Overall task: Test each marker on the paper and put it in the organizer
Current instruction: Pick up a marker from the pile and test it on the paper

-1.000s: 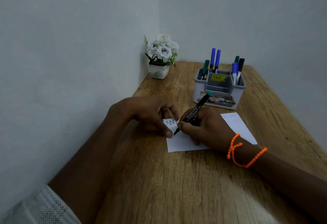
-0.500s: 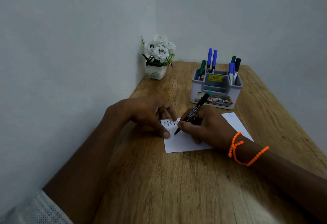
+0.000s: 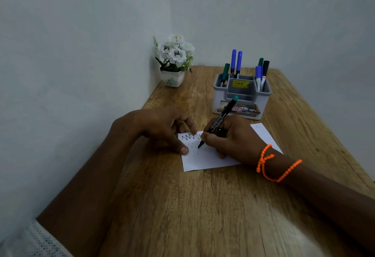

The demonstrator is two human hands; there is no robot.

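A white sheet of paper [image 3: 205, 160] lies on the wooden table [image 3: 203, 206], with zigzag marks near its upper left corner. My right hand [image 3: 233, 141] grips a black marker with a green end [image 3: 221, 118], its tip touching the paper below the zigzags. My left hand [image 3: 162, 127] rests on the paper's left edge, thumb and a fingertip pressing it down. Behind the paper stands a grey organizer [image 3: 241, 102] holding several blue, green and black markers [image 3: 236, 62].
A small white pot of white flowers [image 3: 174, 60] sits in the back left corner against the walls. An orange bead bracelet [image 3: 272, 165] circles my right wrist. The table's right edge runs close by the organizer.
The marker tip has moved lower on the paper, adding a second, fainter row of zigzag under the first. My left hand stays on the paper's edge.
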